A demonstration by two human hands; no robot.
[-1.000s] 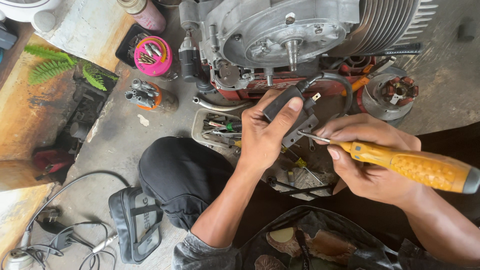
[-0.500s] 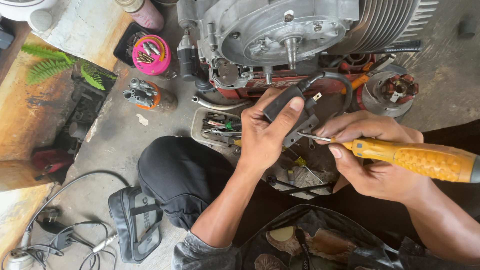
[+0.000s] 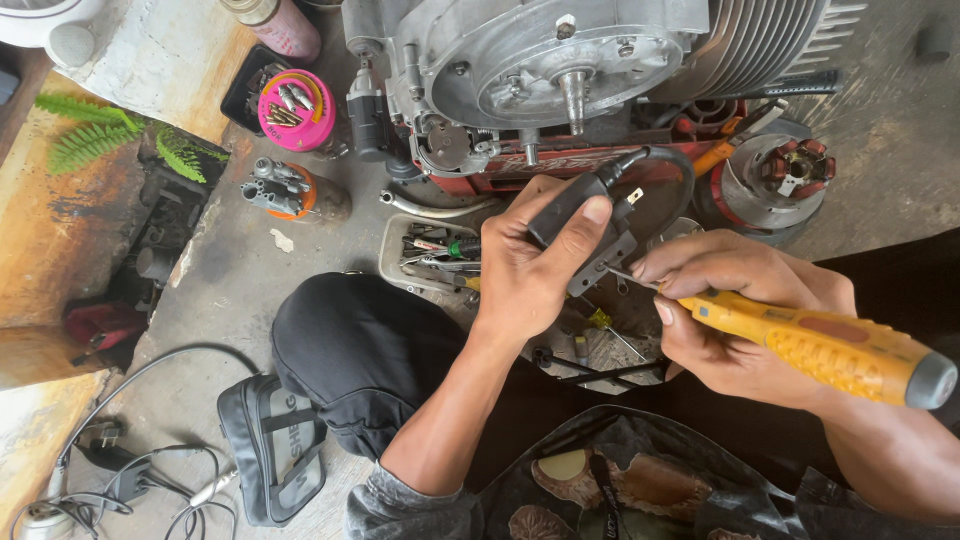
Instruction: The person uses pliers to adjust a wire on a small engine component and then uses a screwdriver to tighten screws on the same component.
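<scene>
Left hand (image 3: pixel 525 270) clenched round black coil (image 3: pixel 580 215), held up above parts tray (image 3: pixel 395 262), just below engine (image 3: pixel 560 70). Right hand (image 3: pixel 725 310) grasping yellow screwdriver (image 3: pixel 830 350); tip touching coil's bracket. Coil's black lead loops upward toward engine. Pink tub (image 3: pixel 297 108) on floor, well left. Knee below left wrist.

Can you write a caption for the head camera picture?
Left hand holds a black coil; right hand works it with a yellow screwdriver.
</scene>
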